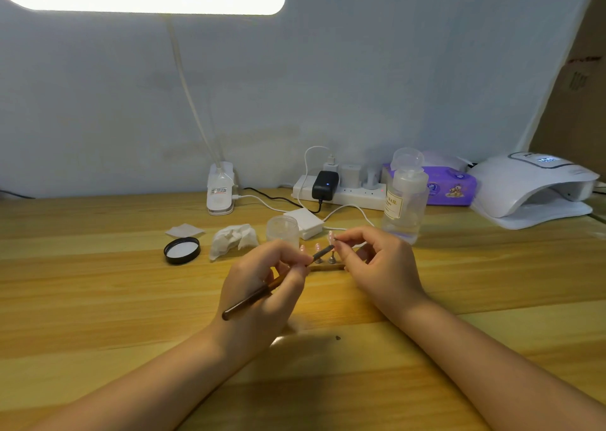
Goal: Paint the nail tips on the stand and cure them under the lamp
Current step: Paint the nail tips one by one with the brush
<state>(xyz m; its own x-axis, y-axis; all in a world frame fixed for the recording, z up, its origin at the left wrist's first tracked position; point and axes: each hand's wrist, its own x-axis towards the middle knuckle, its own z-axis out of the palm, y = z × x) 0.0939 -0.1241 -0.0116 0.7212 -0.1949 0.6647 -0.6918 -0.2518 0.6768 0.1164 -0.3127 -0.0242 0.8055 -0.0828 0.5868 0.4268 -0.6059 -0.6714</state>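
Observation:
My left hand (265,286) grips a dark nail brush (249,299) like a pen, its tip reaching up to the right towards a pink nail tip (331,236). My right hand (377,263) pinches that nail tip's holder between thumb and forefinger, just above the wooden stand (326,267). Two more pink tips on metal pegs (317,250) stand on the stand between my hands. The white curing lamp (531,188) sits at the far right of the desk, its opening facing left.
A clear jar (282,230) and its black lid (182,250) lie beyond my left hand, with crumpled tissue (232,239) between them. A clear pump bottle (405,201), power strip (341,191), purple wipes pack (451,186) and desk lamp base (221,189) line the back.

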